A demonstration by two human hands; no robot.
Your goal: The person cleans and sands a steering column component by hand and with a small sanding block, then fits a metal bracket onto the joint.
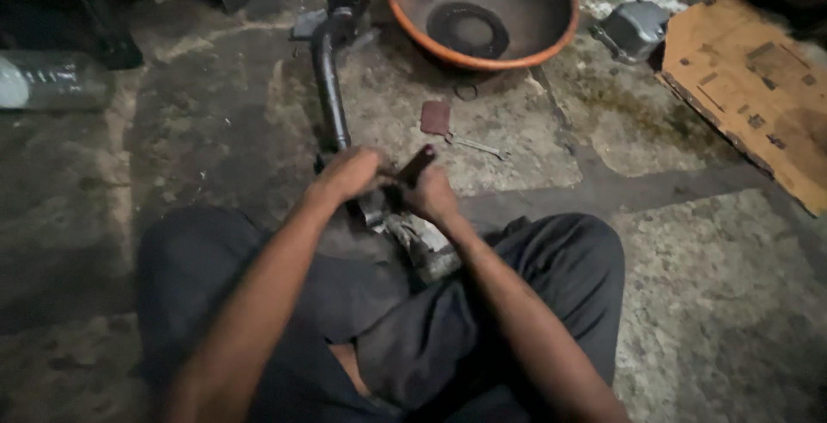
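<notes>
I sit cross-legged on a stained concrete floor. A long dark metal tube part (330, 87) runs from the top of the view down to my hands. My left hand (349, 173) is closed around its near end. My right hand (431, 195) grips a dark-handled tool (417, 164) that points up and away, pressed against the same end. A pale rag or metal piece (422, 242) lies under the hands, between my knees.
A rusty orange bowl (551, 40) with a black ring inside stands at the top. A small reddish pad (436, 117) and a thin metal tool (475, 145) lie before it. Cardboard (758, 87) lies right, a grey metal cover (633, 28) near it, a plastic bottle (52, 80) left.
</notes>
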